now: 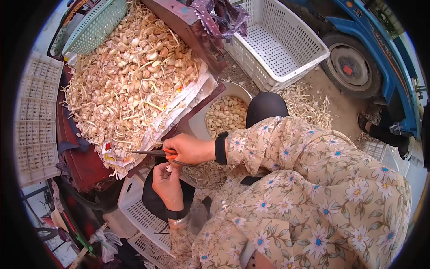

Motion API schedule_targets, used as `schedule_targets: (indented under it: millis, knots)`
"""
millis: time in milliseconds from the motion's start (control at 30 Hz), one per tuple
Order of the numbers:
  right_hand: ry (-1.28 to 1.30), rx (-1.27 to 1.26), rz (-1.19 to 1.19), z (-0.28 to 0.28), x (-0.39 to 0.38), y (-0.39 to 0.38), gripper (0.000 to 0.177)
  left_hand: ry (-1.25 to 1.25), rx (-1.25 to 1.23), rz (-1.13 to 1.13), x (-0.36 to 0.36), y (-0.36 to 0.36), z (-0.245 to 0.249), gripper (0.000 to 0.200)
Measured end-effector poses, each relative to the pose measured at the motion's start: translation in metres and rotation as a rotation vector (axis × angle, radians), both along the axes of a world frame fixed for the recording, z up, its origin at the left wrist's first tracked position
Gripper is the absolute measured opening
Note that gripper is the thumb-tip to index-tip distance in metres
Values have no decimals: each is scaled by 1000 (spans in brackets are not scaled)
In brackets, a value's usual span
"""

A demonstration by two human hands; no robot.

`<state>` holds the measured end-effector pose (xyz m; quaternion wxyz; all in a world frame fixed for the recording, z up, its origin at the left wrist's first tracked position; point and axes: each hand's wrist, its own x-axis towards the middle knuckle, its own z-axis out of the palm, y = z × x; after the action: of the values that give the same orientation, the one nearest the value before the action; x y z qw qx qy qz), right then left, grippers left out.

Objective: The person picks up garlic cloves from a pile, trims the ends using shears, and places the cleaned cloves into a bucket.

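My right hand point(189, 149) grips orange-handled scissors point(154, 153), their blades pointing toward a big pile of garlic bulbs point(130, 76). Just below, my left hand point(166, 183) holds a garlic bulb point(169, 168) by its fingertips, right under the scissor handles. Both wrists wear black cuffs, and the left one also has a bracelet. The pile lies on printed sheeting over a dark red table point(85, 163). A white bucket point(197, 121) holding trimmed garlic point(226, 114) stands beside my right forearm.
A green basket point(96, 24) rests on the pile's far end. White plastic crates stand at the top point(277, 40), at the left point(36, 116) and under my hands point(139, 210). A blue vehicle's wheel point(351, 67) is at upper right. Garlic skins litter the ground point(309, 105).
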<state>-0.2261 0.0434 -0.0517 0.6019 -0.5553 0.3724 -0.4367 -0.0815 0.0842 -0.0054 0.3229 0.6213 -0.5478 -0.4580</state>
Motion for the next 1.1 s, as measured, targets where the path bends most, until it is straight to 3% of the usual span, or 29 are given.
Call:
schedule_targets:
  millis: [67, 267, 367, 400, 433, 567, 900, 1100]
  knots:
    - [-127, 45, 29, 5, -1, 4, 20, 74, -14, 8, -1, 5, 5, 13]
    - [-111, -18, 19, 6, 1, 7, 19, 181, -71, -33, 3, 8, 5, 14]
    - [-326, 260, 131, 23, -13, 6, 27, 220, -110, -14, 10, 5, 6, 13]
    - [-246, 250, 123, 23, -18, 3, 36, 253, -135, 35, 12, 2, 6, 14]
    - [-32, 18, 8, 21, -20, 1, 43, 288, -157, 140, 12, -1, 14, 15]
    - [314, -193, 32, 20, -20, 15, 51, 334, -244, 270, 16, -8, 24, 16]
    - [413, -138, 40, 14, -10, 24, 55, 279, -295, 280, 1, -1, 26, 14]
    - [317, -83, 177, 9, -6, 24, 53, 307, -346, 195, 9, -1, 17, 12]
